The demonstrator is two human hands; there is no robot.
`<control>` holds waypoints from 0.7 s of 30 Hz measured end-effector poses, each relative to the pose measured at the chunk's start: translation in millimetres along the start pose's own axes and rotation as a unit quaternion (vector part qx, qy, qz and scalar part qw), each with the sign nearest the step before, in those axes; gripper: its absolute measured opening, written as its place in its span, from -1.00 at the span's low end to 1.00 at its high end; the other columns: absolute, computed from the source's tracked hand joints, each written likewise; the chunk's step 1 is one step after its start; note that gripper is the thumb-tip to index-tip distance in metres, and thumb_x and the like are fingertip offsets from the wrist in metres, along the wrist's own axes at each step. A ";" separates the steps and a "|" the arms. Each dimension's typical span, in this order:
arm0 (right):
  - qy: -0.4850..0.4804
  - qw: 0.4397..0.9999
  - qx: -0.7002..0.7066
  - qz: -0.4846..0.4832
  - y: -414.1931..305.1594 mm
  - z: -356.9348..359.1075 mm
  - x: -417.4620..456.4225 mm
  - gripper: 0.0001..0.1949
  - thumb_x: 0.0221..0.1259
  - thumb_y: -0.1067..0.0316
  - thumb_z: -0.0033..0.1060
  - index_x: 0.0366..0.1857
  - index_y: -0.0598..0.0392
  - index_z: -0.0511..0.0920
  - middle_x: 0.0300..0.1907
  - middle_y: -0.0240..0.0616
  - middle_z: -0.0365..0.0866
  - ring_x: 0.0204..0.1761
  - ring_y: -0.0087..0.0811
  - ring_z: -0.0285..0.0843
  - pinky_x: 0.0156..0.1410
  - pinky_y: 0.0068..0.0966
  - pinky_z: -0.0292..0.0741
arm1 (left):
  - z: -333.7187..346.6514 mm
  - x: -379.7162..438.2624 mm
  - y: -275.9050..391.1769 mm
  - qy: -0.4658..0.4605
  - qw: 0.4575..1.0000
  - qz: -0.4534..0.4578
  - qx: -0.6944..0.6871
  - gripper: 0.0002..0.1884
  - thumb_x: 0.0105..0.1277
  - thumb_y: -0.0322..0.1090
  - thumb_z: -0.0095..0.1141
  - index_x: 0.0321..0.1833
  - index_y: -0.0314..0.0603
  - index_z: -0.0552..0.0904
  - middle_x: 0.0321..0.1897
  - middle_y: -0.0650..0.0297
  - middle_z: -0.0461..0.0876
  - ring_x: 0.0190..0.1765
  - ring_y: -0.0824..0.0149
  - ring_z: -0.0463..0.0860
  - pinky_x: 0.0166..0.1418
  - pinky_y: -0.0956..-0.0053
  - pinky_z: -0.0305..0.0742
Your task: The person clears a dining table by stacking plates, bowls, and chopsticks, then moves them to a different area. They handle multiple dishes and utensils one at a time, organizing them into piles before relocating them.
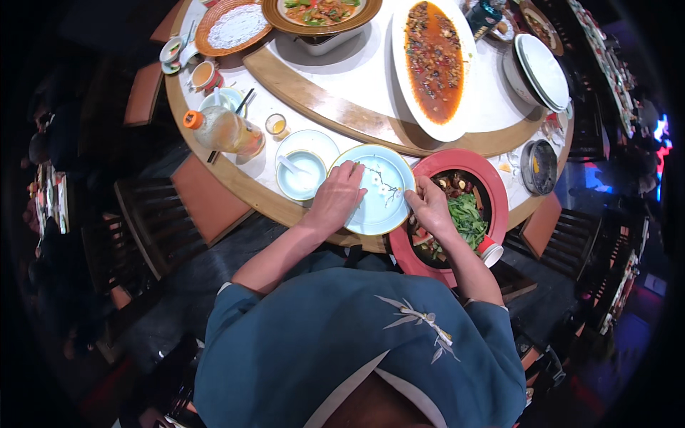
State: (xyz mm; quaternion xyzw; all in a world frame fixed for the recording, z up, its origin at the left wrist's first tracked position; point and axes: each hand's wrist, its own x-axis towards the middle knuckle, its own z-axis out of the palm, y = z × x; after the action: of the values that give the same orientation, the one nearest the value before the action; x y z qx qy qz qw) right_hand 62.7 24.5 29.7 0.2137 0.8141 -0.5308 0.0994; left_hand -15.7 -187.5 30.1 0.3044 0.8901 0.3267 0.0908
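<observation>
A pale blue plate [381,206] with a painted blossom branch lies before me near the table edge. My right hand [429,206] grips its right rim. Over its left side rests my left hand [339,196], fingers bent and thumb apart; whether it pinches anything is hidden. Just left of that hand is a small bowl [301,176] with a white spoon [291,166] in it, beside another pale plate [317,140]. Under my right forearm, a large red basin [495,184] contains leafy greens [466,216], dark food scraps and a red-and-white paper cup [489,251].
Farther in, a raised wood-rimmed turntable [348,109] carries an oval dish of red sauce [434,69] and a stew pot [321,13]. At left stand an orange-capped bottle [227,131] and a small glass [276,126]. A dark round pan [540,167] sits at right. Chairs [206,198] surround the table.
</observation>
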 end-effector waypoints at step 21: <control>0.302 0.923 -0.172 -0.166 0.7 -52.8 -36.0 -0.85 0.31 0.49 0.01 -0.10 0.22 0.50 -0.43 -0.08 0.54 -0.45 -0.24 0.54 -0.32 -0.36 0.46 | -3.8 -59.9 -71.4 0.263 0.949 -0.174 0.019 -0.47 0.19 -0.50 0.17 0.25 -0.30 0.35 0.00 0.06 0.43 -0.01 0.22 0.47 0.04 0.38 0.44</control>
State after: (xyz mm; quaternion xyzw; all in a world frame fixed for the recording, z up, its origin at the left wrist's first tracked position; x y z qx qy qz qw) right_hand 98.5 63.9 65.2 0.2056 0.9079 -0.3022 -0.2051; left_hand -3.7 -268.4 -14.7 0.0495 0.9276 0.3575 -0.0965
